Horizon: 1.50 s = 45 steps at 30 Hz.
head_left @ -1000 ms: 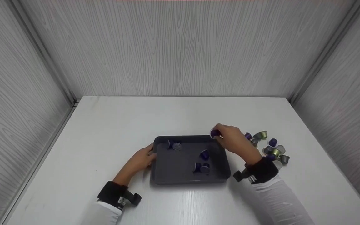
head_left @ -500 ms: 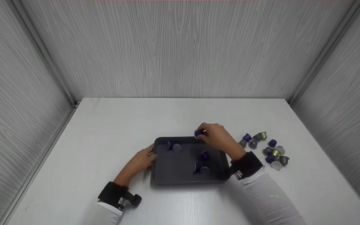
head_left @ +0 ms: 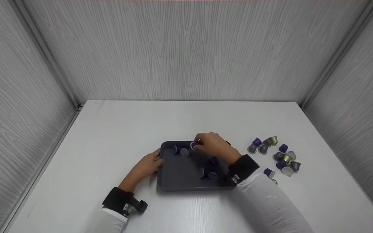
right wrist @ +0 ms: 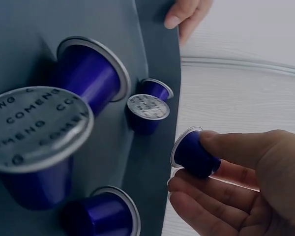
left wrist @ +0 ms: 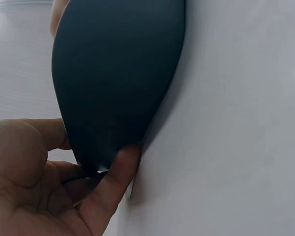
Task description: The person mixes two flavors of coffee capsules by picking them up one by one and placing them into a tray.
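- Since the earlier head pictures your right hand point(head_left: 213, 146) has travelled from the right rim of the tray point(head_left: 176, 186) to its far left part, carrying the purple capsule point(head_left: 195, 144); one more purple capsule now shows by your right sleeve; your left hand point(head_left: 147, 165) has not shifted.
- Head view: the carried capsule hangs over the tray's far side, just beside two capsules point(head_left: 180, 150) lying there; the loose pile point(head_left: 275, 153) stays well apart, on the table point(head_left: 108, 136) to the right.
- Left wrist view: your left hand point(left wrist: 44, 182) holds the tray's point(left wrist: 118, 73) corner, thumb on one side and curled fingers on the other.
- Right wrist view: thumb and fingertips of your right hand point(right wrist: 246, 182) pinch the purple capsule point(right wrist: 194, 153), its foil rim facing the tray point(right wrist: 152, 172); several capsules point(right wrist: 91, 73) lie inside.
- Risk, as I judge: the pinch is only at the body's end, so the capsule could slip early; released so near the rim, it could roll out or knock its neighbours.
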Available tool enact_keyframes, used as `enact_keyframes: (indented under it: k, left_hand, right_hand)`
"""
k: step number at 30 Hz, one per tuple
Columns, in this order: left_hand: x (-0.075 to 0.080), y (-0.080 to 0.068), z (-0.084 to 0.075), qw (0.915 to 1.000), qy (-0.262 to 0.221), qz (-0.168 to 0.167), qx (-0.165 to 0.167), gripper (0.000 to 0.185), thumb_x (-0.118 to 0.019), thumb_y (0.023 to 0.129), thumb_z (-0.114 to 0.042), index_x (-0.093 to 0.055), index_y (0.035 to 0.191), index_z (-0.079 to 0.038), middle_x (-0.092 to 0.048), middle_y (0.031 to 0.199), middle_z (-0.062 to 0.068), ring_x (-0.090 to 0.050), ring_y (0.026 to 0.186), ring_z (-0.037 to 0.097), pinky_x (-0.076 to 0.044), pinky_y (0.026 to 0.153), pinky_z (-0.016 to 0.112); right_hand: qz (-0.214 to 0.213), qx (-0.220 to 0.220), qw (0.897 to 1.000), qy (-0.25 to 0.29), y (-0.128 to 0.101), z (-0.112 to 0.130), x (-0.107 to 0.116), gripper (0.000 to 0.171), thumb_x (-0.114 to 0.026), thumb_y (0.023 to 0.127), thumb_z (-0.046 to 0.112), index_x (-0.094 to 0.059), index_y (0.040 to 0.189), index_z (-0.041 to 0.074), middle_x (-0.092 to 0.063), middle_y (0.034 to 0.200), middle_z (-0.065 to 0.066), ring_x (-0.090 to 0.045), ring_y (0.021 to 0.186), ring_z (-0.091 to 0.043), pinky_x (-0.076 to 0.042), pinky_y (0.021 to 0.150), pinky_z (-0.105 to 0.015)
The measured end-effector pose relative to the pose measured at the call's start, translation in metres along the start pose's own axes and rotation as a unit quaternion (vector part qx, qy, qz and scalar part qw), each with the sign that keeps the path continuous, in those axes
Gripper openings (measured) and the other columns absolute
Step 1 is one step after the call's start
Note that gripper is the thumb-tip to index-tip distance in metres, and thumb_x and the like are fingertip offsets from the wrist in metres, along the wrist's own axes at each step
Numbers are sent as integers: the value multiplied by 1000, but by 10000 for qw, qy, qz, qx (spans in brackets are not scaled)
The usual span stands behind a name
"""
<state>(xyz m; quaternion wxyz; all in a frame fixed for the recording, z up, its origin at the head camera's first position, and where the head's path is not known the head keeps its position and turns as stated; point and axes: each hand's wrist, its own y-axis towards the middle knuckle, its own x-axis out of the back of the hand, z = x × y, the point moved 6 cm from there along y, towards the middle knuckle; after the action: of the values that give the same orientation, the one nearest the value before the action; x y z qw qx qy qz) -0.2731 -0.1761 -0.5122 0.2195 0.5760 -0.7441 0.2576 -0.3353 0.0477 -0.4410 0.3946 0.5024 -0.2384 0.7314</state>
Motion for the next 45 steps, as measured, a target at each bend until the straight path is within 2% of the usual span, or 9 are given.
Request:
enact_keyframes:
  k: [7, 9, 12, 17, 25, 34, 39, 45]
  left_hand:
    - [-2, 1, 3, 9996, -24, 11, 289, 61, -49, 99, -23, -28, 155, -10, -41, 150, 17, -46, 130, 32, -37, 104, 49]
    - [-2, 1, 3, 9996, 3, -5, 271, 61, -49, 99, -23, -28, 155, -11, -42, 149, 17, -48, 127, 32, -38, 102, 49]
    - [-3, 0, 3, 9998, 60, -37, 185, 61, -49, 99, -23, -29, 155, -12, -46, 146, 18, -55, 116, 30, -42, 97, 48]
    - [-2, 0, 2, 9999, 68, -93, 106, 61, -50, 98, -22, -31, 155, -11, -50, 142, 18, -59, 101, 26, -46, 90, 46]
    - [-2, -1, 2, 9999, -21, -63, 94, 61, -49, 99, -23, -29, 155, -13, -47, 145, 18, -58, 108, 29, -45, 92, 47]
    - [-2, 0, 4, 9997, -179, -23, 181, 59, -49, 99, -21, -31, 155, -13, -48, 144, 18, -59, 105, 25, -49, 85, 42]
    - [-3, 0, 4, 9994, -206, -10, 271, 59, -50, 100, -20, -30, 155, -10, -46, 145, 19, -59, 104, 25, -51, 81, 40]
    - [-1, -1, 2, 9997, -151, -60, 159, 60, -51, 99, -19, -31, 154, -10, -49, 143, 19, -60, 98, 24, -52, 76, 38]
  right_hand:
    - [292, 235, 9990, -247, 2, 0, -14, 18, -68, 91, 28, -70, 96, 11, -66, 81, 3, -57, 69, -15, -48, 66, -36]
    - [336, 243, 9987, -286, 2, 0, -16, 17, -69, 91, 27, -70, 94, 11, -64, 79, 4, -55, 66, -15, -47, 63, -35]
    - [398, 193, 9984, -353, 2, 0, -17, 16, -70, 91, 27, -70, 93, 12, -64, 77, 4, -54, 65, -14, -46, 62, -34]
    - [395, 122, 9983, -409, 0, 0, -12, 16, -69, 91, 27, -70, 95, 11, -65, 79, 3, -56, 66, -15, -47, 62, -34]
    - [76, 279, 9978, -590, -9, 1, 0, 17, -68, 91, 27, -69, 97, 12, -67, 82, 3, -58, 71, -16, -48, 65, -35]
    - [-507, 844, 9900, -1010, -30, 1, 14, 14, -69, 91, 24, -67, 95, 10, -63, 80, 1, -60, 72, -19, -50, 67, -38]
    - [-637, 804, 9887, -1093, -42, -8, 18, 17, -68, 91, 24, -68, 101, 10, -65, 87, -1, -63, 78, -22, -51, 72, -40]
    - [-753, 677, 9890, -1076, -54, -18, 27, 28, -67, 93, 25, -67, 114, 8, -68, 100, -6, -64, 91, -25, -51, 81, -43]
